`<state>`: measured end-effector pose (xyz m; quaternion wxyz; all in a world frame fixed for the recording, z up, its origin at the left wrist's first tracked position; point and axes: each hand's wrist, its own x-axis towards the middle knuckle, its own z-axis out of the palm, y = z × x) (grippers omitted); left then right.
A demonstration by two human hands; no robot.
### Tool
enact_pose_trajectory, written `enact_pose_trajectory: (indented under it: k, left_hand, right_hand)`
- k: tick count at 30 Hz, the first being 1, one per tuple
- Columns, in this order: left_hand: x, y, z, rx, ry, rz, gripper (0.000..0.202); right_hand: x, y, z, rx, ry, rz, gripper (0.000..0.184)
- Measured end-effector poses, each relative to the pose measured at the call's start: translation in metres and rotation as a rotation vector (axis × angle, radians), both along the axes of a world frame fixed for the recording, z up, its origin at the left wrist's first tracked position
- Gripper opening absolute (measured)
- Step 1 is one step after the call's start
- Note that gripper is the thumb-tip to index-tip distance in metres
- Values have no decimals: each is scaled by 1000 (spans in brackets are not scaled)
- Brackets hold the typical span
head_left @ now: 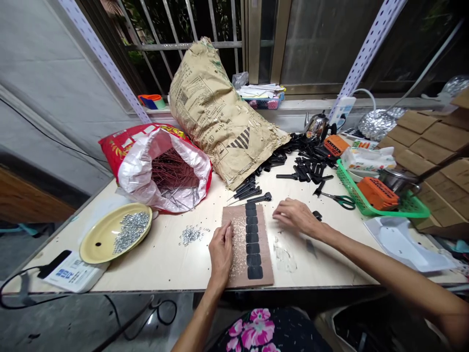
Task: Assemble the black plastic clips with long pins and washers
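Observation:
A brown board [266,244] lies near the table's front edge, with a column of black flat-topped pieces [253,247] along it and small pale specks on its left part. My left hand [221,252] rests at the board's left edge, thumb and fingers pressed together; whatever is between them is hidden. To the right of the board, my right hand [298,217] hovers over the table, fingers bent and slightly apart, nothing visible in them. Close to its wrist sits a loose black piece [317,215]. Left of the board is a small pile of shiny metal bits [191,234].
A yellow dish [91,249] of metal bits stands left. Behind are a red sack [120,142] of thin rods and a large paper sack [220,112]. Black handle-like parts [304,168], scissors [340,199], a green basket [395,212] and a white tray [406,244] lie right.

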<state>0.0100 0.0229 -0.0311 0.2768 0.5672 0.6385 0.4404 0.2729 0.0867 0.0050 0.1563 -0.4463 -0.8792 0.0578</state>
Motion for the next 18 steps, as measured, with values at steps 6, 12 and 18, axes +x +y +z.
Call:
enact_pose_trajectory:
  k: [6, 12, 18]
  left_hand:
    - [-21, -6, 13, 69, -45, 101, 34]
    - [-97, -6, 23, 130, 351, 323, 33]
    - [-115, 11, 9, 112, 653, 200, 32]
  right_hand:
    - [-73, 69, 10, -28, -213, 99, 22]
    - [-118, 99, -7, -86, -371, 163, 15]
    - [-116, 96, -8, -30, -401, 85, 22]
